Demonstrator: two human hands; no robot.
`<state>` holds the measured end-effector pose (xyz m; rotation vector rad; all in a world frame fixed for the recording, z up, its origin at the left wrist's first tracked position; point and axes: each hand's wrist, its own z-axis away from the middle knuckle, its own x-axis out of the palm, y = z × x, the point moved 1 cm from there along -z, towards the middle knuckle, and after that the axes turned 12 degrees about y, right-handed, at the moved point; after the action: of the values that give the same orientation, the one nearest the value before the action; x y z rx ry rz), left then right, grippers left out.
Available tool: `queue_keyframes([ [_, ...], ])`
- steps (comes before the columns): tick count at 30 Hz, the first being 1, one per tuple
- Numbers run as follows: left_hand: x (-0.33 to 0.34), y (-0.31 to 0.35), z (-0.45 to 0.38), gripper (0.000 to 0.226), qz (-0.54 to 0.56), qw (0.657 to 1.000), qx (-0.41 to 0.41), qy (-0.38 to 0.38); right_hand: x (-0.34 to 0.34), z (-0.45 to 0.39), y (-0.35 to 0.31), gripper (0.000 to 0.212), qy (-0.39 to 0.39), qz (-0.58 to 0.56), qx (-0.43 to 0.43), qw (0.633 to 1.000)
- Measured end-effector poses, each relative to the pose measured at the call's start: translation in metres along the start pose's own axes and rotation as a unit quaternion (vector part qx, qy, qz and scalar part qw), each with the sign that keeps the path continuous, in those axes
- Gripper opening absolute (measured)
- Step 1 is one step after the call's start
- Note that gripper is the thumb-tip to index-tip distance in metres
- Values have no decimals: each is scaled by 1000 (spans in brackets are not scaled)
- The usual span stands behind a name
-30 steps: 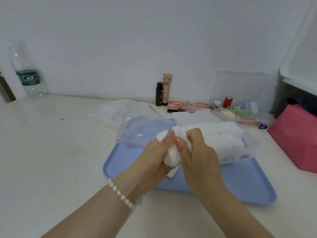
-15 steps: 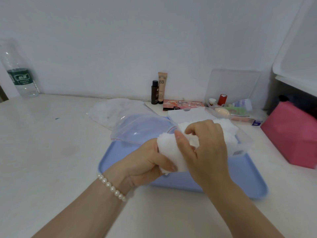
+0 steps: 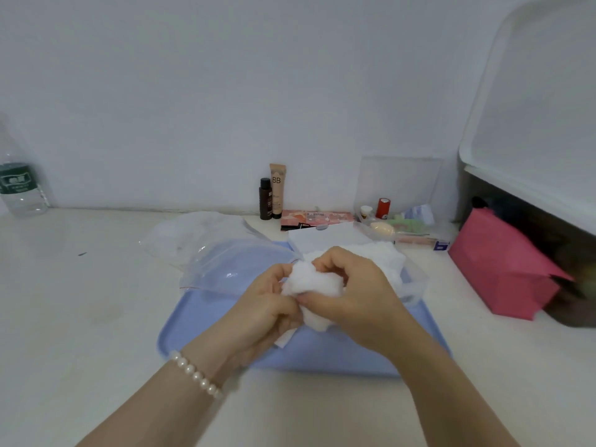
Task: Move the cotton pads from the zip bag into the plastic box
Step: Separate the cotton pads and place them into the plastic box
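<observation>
Left hand (image 3: 267, 304) and right hand (image 3: 351, 295) both gripping wad of white cotton pads (image 3: 308, 282), above blue tray (image 3: 322, 359). Clear plastic box (image 3: 416, 282) just beyond, nearer right hand. Emptied clear zip bag (image 3: 232, 262) off left.

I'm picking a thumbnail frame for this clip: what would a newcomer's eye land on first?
First, the two hands in the middle: the left hand and right hand both grip a clump of white cotton pads above the blue tray. Next, the pink bag at the right edge.
</observation>
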<state>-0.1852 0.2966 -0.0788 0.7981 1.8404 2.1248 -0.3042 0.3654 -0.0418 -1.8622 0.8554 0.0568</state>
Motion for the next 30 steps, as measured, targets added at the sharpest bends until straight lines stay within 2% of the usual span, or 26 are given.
queue_keyframes([
  [2, 16, 10, -2, 36, -14, 998, 32, 46, -30, -14, -2, 26, 85, -98, 69, 989],
  [4, 26, 18, -8, 26, -116, 982, 128, 77, -69, -31, 3, 18, 193, -182, 143, 953],
  [6, 37, 21, -17, 17, -271, 929, 244, 61, -103, -47, 15, 17, 243, -144, 182, 942],
  [8, 54, 16, -25, 21, -393, 863, 317, 18, -116, -54, 35, 23, 231, -46, 212, 948],
  [10, 75, 8, -36, 38, -484, 794, 365, -32, -117, -56, 55, 25, 205, 66, 221, 951],
  [12, 90, -1, -48, 48, -579, 726, 366, -67, -111, -55, 68, 24, 187, 151, 197, 951],
  [14, 96, -9, -59, 51, -631, 685, 354, -86, -107, -53, 75, 24, 170, 198, 167, 951],
  [19, 94, -21, -67, 53, -658, 655, 359, -98, -99, -57, 77, 52, 102, 257, 156, 948],
  [22, 92, -24, -68, 52, -662, 656, 352, -87, -99, -63, 74, 59, 61, 294, 181, 937],
  [25, 94, -25, -68, 52, -663, 659, 347, -79, -95, -67, 70, 50, 60, 346, 184, 918],
  [30, 95, -27, -66, 50, -658, 669, 339, -74, -81, -65, 71, 32, -6, 470, 166, 867],
])
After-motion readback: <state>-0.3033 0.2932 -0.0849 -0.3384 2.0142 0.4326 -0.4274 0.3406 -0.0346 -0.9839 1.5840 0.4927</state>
